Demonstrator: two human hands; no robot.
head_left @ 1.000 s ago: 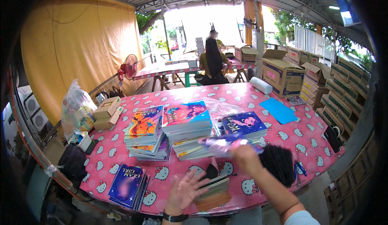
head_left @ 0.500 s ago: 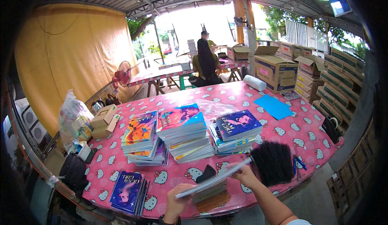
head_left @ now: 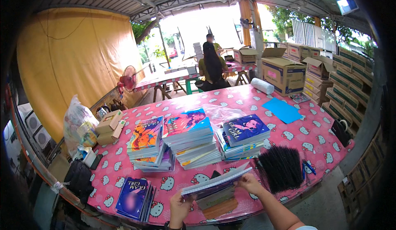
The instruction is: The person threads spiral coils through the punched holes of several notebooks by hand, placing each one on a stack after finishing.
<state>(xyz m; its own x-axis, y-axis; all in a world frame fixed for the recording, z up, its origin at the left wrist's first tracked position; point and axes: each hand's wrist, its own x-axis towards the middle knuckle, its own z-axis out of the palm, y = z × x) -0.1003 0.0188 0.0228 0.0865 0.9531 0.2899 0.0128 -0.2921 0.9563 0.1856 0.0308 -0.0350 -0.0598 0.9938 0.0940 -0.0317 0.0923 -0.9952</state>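
Between my two hands is a notebook (head_left: 218,181) with white pages and a dark purple cover, held at a slant near the table's front edge. My left hand (head_left: 180,208) grips its left end; my right hand (head_left: 249,183) pinches its right end. Directly below it is a grey block-like device (head_left: 216,198) on a brown wooden base (head_left: 222,209), partly hidden by the notebook. A heap of black plastic binding coils (head_left: 280,169) lies just beyond my right hand. Left of my left hand is a small pile of purple-covered spiral notebooks (head_left: 133,197).
Three tall stacks of notebooks, a left stack (head_left: 145,136), a middle stack (head_left: 190,124) and a right stack (head_left: 246,130), stand mid-table. Blue pens (head_left: 307,169) lie right of the coils. Blue sheets (head_left: 282,109) and cartons (head_left: 284,75) are farther back. A person (head_left: 213,67) sits at another table.
Both hands have kept hold of the notebook while tipping it, so its right end sits lower and more of its purple cover shows. The whole view has shifted slightly.
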